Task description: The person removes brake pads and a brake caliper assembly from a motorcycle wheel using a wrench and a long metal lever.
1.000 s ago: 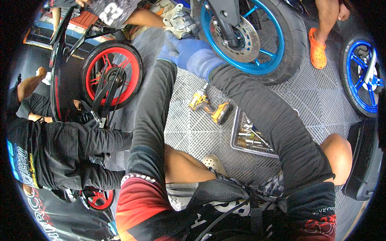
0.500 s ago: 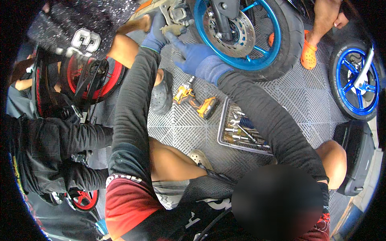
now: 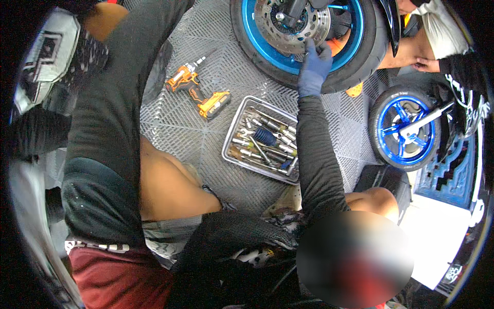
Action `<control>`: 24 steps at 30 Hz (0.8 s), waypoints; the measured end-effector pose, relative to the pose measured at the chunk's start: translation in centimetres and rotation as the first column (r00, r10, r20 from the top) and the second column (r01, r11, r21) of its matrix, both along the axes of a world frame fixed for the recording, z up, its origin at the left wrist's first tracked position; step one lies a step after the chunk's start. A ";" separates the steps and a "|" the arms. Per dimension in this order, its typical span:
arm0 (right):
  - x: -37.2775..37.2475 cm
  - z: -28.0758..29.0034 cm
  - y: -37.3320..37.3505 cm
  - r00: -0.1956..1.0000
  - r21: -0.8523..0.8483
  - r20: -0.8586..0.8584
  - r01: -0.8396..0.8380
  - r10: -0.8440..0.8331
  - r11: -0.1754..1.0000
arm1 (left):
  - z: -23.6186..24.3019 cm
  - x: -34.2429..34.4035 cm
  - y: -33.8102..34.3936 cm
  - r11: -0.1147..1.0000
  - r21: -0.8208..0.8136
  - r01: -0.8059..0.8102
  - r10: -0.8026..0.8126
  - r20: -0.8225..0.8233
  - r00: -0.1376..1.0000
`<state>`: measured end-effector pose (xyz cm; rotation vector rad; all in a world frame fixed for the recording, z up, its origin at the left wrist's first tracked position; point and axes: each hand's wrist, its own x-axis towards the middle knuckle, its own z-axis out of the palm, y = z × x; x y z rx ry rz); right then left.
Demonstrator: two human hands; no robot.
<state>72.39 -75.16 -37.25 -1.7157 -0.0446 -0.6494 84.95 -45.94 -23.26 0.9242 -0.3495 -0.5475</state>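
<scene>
My right hand (image 3: 315,69), in a blue knit glove, reaches up to the front motorcycle wheel (image 3: 260,51) with its turquoise rim. Its fingers are bent at the lower edge of the perforated brake disc (image 3: 296,44) and seem to grip it. Only the sleeve of my left arm (image 3: 110,98) shows, running up past the top edge, so the left hand is out of sight. An orange and black cordless drill (image 3: 195,92) lies on the floor between my arms. To the right of the drill sits a clear tray (image 3: 225,149) of sockets, wrenches and other hand tools.
Grey ribbed mats (image 3: 206,149) cover the floor. A second wheel (image 3: 404,131) with a bright blue rim is at the right, near a black case (image 3: 381,177). Another person's hand (image 3: 426,65) is at upper right. Someone in speckled dark clothing (image 3: 95,56) is at upper left.
My hands have parted: the right moved from beside the brake caliper to the disc, while the left went out of view. The view shifted, and the caliper no longer shows.
</scene>
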 end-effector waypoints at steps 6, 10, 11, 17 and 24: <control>3.7 3.6 -1.3 0.986 -0.121 0.014 -0.162 0.165 0.979 | 1.1 -0.9 0.5 0.995 0.009 -0.098 0.098 0.036 0.995; 3.9 3.1 -2.0 0.995 -0.212 -0.074 -0.082 0.067 0.974 | 1.0 -1.0 -0.1 1.000 -0.010 0.020 -0.020 -0.013 1.000; 3.5 3.0 -2.1 0.994 -0.160 -0.040 -0.104 0.099 0.982 | 0.9 -1.1 -0.2 0.999 0.006 0.035 -0.035 0.002 0.999; 3.2 2.7 -1.5 0.983 -0.094 0.063 -0.167 0.173 0.981 | 0.7 -0.7 0.7 0.997 0.069 0.018 -0.017 -0.011 1.000; 2.7 2.9 -2.4 0.990 -0.273 0.038 -0.123 0.138 0.954 | 0.7 -1.8 0.2 0.993 0.104 -0.058 0.048 0.093 0.994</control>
